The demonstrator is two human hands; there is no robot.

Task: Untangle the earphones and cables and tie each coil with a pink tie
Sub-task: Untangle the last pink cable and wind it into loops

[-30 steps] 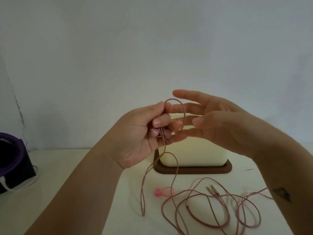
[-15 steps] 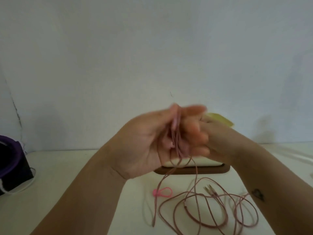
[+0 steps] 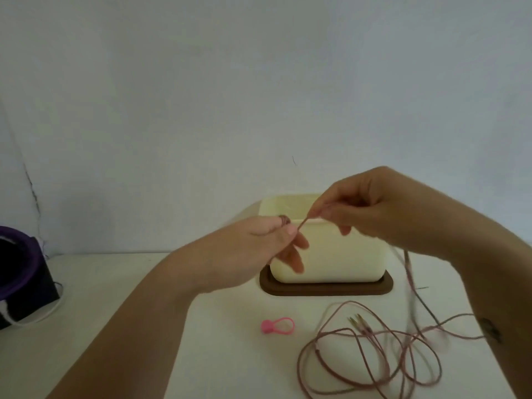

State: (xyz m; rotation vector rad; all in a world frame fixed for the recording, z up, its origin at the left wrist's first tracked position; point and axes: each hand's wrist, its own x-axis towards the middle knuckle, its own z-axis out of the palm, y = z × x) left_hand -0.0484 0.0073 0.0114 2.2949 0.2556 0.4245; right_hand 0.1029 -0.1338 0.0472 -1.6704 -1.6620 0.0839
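Left hand (image 3: 267, 240) and right hand (image 3: 368, 208) each pinch the pink cable (image 3: 371, 332); a few turns are apparently wound at the left fingers. Most of the cable lies loose on the table (image 3: 230, 355), and the pink tie (image 3: 277, 326) is unused.

your left hand (image 3: 259, 243) and right hand (image 3: 368, 208) pinch a short stretch of cable (image 3: 374, 332) over the tub's (image 3: 331, 254) near rim, barring the way in there. a strand drops past the tub's right side into loose loops at the table's (image 3: 129, 283) right front. the tie (image 3: 277, 326) lies just left of them. open table runs left to the dark box (image 3: 20, 289).
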